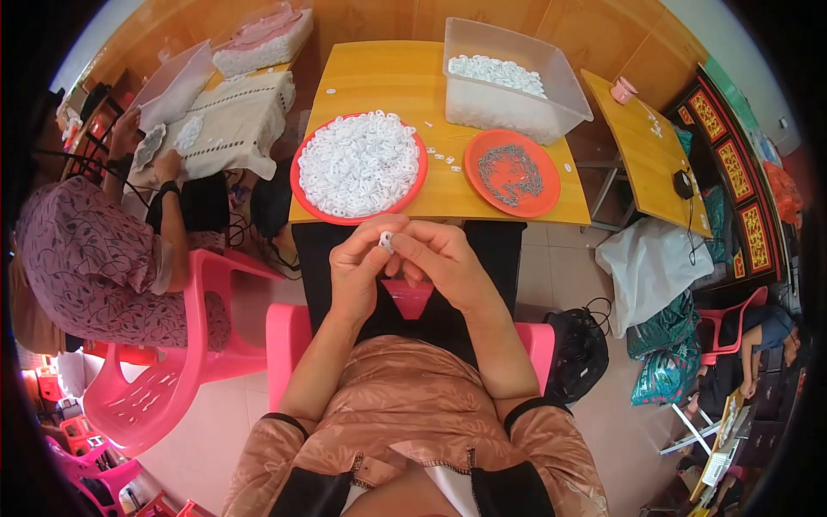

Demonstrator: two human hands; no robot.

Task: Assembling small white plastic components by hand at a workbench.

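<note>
Just off the table's near edge, both my hands meet in front of me over my lap. My left hand (355,269) and my right hand (446,263) pinch one small white plastic piece (386,242) with holes in it between thumbs and fingertips. Beyond them on the table stands a red round tray (297,185) heaped with white plastic pieces (360,164) of similar look. To its right is an orange-red plate (541,200) bearing a loose pile of small grey metal parts (510,175). A few white pieces (441,158) lie on the wood between tray and plate.
A clear plastic bin (517,112) with more white pieces stands at the back right of the yellow table (379,73). Left, a person in a patterned top (95,250) works beside a pink chair (198,345). A black backpack (575,353) and white sack (650,258) stand right.
</note>
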